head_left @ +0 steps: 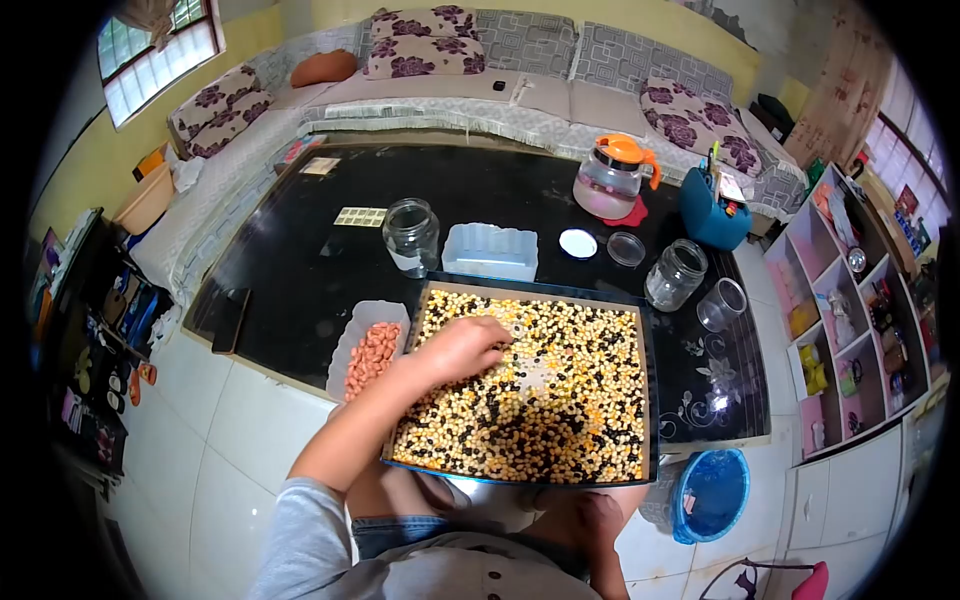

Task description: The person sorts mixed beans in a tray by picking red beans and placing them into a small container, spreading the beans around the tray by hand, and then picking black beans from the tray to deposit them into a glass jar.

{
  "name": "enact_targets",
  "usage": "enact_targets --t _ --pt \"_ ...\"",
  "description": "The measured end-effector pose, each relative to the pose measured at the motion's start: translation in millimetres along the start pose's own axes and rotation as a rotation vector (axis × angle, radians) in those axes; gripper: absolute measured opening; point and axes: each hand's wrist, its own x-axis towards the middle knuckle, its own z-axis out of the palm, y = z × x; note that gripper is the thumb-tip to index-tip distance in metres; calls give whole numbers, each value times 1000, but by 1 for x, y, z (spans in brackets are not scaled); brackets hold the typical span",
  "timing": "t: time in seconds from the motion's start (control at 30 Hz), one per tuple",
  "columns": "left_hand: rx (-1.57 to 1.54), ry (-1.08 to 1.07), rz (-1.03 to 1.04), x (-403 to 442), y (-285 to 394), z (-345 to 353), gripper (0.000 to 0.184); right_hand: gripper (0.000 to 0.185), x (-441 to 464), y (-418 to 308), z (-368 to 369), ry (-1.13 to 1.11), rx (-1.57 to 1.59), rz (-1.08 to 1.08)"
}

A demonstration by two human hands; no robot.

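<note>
A shallow dark-edged tray [648, 400] rests on my lap against the table edge, spread with yellow corn kernels and black beans [530, 430]. Over its upper left part reaches my left hand [463, 350], with the fingers curled together and the tips down at the kernels. Whatever is between those fingertips is hidden. My right hand [600, 515] is low by my right leg, below the tray's front edge; its fingers do not show clearly. Left of the tray stands a clear plastic container [345, 345] holding pinkish peanuts [372, 358].
Behind the tray are a glass jar [411, 238] and a translucent plastic tub [490, 252]. To the right are another jar [677, 275], a clear cup [721, 304], two lids, an orange-topped pitcher [612, 180] and a teal holder [714, 210]. A blue-lined bin [712, 495] stands on the floor.
</note>
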Motion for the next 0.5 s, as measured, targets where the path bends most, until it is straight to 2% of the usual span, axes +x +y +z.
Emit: enact_targets --t 0.2,0.3,0.5 --pt "-24 -164 67 64 14 64 26 14 -4 2 -2 -52 -27 47" --pt "38 -232 28 84 20 78 25 12 -2 -3 -5 -21 -10 61" --pt "29 -229 -5 84 8 95 26 5 -3 4 2 120 -59 -47"
